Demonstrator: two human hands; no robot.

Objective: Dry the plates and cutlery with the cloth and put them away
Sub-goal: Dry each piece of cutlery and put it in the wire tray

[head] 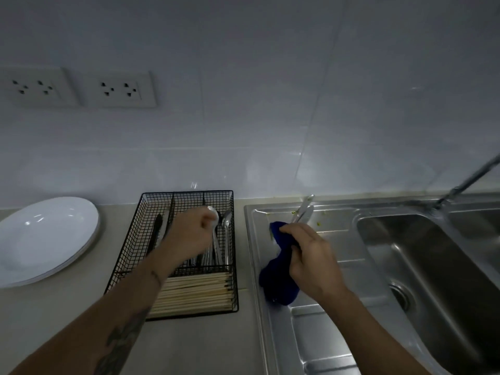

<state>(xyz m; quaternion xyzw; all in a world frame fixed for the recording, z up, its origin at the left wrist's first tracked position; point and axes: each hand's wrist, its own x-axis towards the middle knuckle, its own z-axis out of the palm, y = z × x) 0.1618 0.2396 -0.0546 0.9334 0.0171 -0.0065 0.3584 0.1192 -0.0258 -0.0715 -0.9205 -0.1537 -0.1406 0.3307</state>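
We see the left hand [189, 234] over the black wire cutlery basket [189, 196] on the table [54, 320], fingers curled round a spoon [213, 212] w/ its bowl poking past the knuckles above the basket's rear right compartment; more spoons [226, 220] lie in that compartment, dark-handled pcs [157, 228] in the left one, and a bundle of wooden chopsticks [194, 293] fills the front section; the right hand [311, 258] grips a blue cloth [278, 280], bunched and hanging over the draining board of the steel sink [338, 334]; just beyond that hand, cutlery pcs [304, 212] lie on the board near the back edge, type unclear; a stack of white plates [46, 239] sits on the table left of the basket, apart from it; the tap [470, 182] slants in from the right over the basin; two double wall sockets [119, 89] sit on the tiled wall above the plates.
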